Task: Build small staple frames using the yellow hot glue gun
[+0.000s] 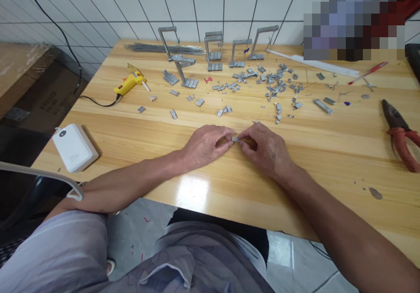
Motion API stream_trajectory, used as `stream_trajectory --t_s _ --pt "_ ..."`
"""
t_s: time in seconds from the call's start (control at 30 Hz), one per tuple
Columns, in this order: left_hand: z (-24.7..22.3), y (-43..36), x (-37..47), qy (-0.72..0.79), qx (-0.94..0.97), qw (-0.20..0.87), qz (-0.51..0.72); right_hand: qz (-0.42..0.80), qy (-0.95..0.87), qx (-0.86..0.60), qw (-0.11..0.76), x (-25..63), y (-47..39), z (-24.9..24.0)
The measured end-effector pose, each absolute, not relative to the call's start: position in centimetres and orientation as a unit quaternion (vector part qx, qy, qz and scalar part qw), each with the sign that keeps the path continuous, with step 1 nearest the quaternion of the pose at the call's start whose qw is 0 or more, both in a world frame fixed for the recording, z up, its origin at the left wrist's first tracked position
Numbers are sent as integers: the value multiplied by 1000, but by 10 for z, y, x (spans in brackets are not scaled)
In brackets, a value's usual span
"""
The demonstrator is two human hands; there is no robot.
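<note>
Between my two hands, just above or on the wooden table, is a small grey metal-looking piece. My left hand pinches its left end with thumb and forefinger. At its right end, the fingertips of my right hand close on the same piece. Beyond my hands lie many similar loose grey pieces, some in short joined strips such as this strip. Several small grey L-shaped stands, one of them a front stand, rise upright at the back on slatted bases.
A yellow glue gun with a black cord and a white power bank are on the left. Red-handled pliers lie at the right. Thin grey rods, a white strip and a red pen lie toward the tiled wall.
</note>
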State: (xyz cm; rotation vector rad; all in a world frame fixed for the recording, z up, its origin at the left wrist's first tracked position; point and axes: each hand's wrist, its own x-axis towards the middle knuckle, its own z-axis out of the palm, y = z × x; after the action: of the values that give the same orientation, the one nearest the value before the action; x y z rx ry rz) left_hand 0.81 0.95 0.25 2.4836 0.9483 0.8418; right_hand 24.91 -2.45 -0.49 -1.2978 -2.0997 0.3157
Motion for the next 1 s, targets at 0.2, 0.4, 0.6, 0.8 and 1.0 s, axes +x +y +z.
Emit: stream_trajectory --t_s 0.2,0.4,0.6,0.8,1.0 --pt "-6 15 8 315 892 153 284 122 -802 -490 318 248 -25 -6" --pt "-9 16 8 314 893 159 281 130 -805 -492 306 248 -24 -6" --pt "-4 14 9 320 890 180 270 131 -804 -491 309 248 -24 -8" --pt "-4 14 9 333 889 172 263 116 -801 -495 315 247 -25 -8" --pt "-1 13 9 342 886 180 257 129 -803 -498 300 247 -24 -6"
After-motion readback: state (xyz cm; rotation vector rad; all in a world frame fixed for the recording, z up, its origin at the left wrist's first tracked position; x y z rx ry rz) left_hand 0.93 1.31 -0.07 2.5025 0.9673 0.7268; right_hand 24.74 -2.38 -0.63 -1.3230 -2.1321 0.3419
